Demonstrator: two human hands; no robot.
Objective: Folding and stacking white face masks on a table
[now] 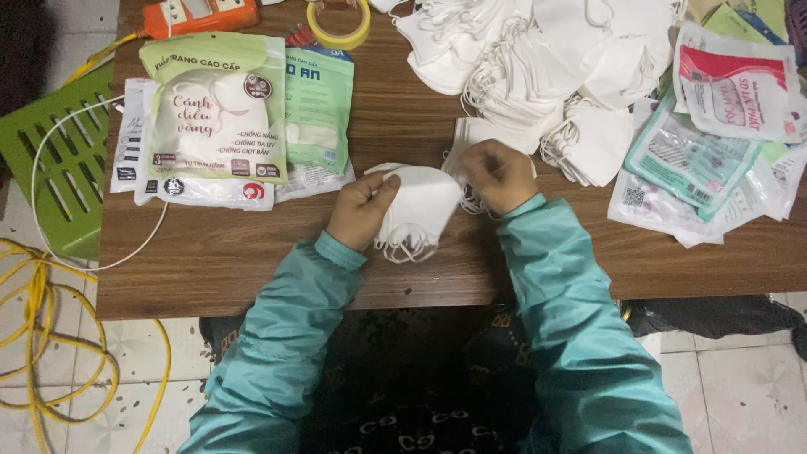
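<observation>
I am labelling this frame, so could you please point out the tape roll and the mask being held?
tape roll (338, 23): head view, yellow ring's edge.
mask (424, 206): head view, white front panel.

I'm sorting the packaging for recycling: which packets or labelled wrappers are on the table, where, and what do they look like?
Green-and-clear packet: left, atop a stack, flat, white mask inside.
Green packet: beside it, partly covered.
White-edged packets: under that stack.
Red-and-white packet: far right, flat.
Teal-and-clear packets: right, overlapping, loosely piled.
</observation>
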